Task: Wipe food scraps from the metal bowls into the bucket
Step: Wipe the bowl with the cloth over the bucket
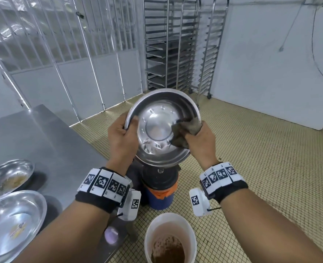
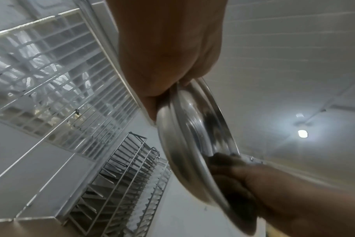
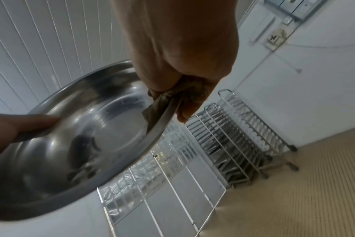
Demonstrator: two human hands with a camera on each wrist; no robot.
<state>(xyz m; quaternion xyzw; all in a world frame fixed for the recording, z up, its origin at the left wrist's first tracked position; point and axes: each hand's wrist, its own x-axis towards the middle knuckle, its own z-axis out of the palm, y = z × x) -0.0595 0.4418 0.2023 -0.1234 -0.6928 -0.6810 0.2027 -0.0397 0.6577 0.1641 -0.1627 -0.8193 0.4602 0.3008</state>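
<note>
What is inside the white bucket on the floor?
The white bucket holds brown scraps, a wet-looking mass low inside. Its wall is smeared brown above that. How deep the mass goes is hidden, and the picture's lower edge cuts off the near part.

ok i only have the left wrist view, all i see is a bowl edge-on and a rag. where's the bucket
Observer: The bucket stands on the floor nearer the person than the bowl, not straight under it. It holds brown scraps.
Operator: does the bowl look clean inside
Observer: In the head view its inside looks shiny, no scraps showing. The rag is at its right side.
Operator: how is the rag held
Observer: The right hand pinches the rag over the rim; the left hand grips the opposite rim.
Operator: any more bowls
Observer: Two on the table: the far bowl has brownish scraps, the near bowl looks mostly clean.
</note>
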